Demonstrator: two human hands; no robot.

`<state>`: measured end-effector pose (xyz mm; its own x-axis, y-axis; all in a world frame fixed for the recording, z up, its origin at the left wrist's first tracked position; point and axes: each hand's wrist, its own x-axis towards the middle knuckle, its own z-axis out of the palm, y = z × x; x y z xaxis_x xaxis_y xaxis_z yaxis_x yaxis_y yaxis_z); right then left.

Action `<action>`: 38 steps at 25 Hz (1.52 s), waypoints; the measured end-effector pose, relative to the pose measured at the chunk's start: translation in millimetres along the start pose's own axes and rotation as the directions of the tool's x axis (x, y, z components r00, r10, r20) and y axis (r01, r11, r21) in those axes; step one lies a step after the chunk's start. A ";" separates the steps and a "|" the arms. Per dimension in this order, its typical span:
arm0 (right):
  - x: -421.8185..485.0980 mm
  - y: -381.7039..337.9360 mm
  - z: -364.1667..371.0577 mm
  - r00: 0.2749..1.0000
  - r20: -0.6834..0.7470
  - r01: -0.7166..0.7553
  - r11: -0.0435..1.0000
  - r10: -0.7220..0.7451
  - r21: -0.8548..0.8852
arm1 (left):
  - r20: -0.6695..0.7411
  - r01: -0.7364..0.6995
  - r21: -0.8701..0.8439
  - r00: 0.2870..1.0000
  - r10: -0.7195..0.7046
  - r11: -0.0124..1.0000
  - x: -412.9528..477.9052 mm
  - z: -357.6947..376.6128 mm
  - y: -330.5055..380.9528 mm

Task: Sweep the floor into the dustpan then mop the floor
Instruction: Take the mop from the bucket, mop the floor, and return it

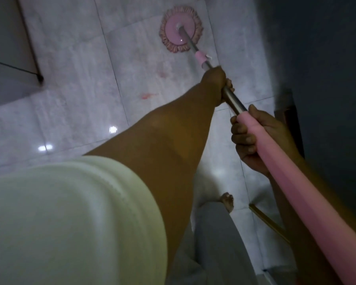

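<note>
- We see the left hand point(218, 81) wrapped round the bare metal pole point(233, 101) of the mop. Its fingers curl under the pole and the arm is stretched out from a white sleeve point(70, 212).
- The right hand point(247, 140) grips further back, on the pink handle point(280, 167). Its fingers curl over the near side and the thumb lies along the top.
- Both hands are firmly closed on the same shaft, near each other but not touching.
- The pole runs up and away from the left hand, past a pink collar point(201, 56), to the mop head point(181, 31).
- The mop head is a pink disc with a frilly fringe, and it lies flat on the floor point(70, 68) near the top of the view.
- The floor is pale marble tile with dark grout lines and a glossy surface (a few bright light glints at the left).
- There are reddish marks point(148, 96) on the tile between the mop head and us, and the mop head is not touching them.
- A bare foot point(227, 200) and a grey trouser leg point(214, 239) show below the arms.
- A thin yellowish stick point(265, 219) lies on the floor beside the foot and passes under the handle. We can't tell what it is.
- A dark wall point(327, 58) stands along the right.
- A pale cabinet point(4, 38) with a dark edge sits at the top left.
</note>
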<state>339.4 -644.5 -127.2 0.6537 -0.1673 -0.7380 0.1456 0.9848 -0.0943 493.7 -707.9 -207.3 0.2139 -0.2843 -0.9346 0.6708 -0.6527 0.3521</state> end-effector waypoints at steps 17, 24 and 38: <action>-207.6 158.5 -98.1 0.966 -0.151 -0.199 0.977 0.210 0.080 | 0.087 0.179 -0.050 0.981 -0.174 0.983 -139.4 -14.4 -256.3; -100.8 136.6 -40.9 0.982 -0.075 -0.181 0.979 0.174 -0.097 | 0.066 0.068 -0.156 0.996 -0.058 0.985 -76.9 -79.4 -164.5; 80.3 138.2 92.4 0.964 0.000 -0.255 0.922 0.267 -0.290 | -0.184 -0.067 -0.195 0.982 0.031 0.978 -9.1 -229.7 -15.5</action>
<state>480.6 -526.1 -137.8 0.6692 0.1012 -0.7362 -0.2476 0.9644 -0.0925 644.5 -533.9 -216.0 0.3614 -0.1705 -0.9167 0.7807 -0.4823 0.3975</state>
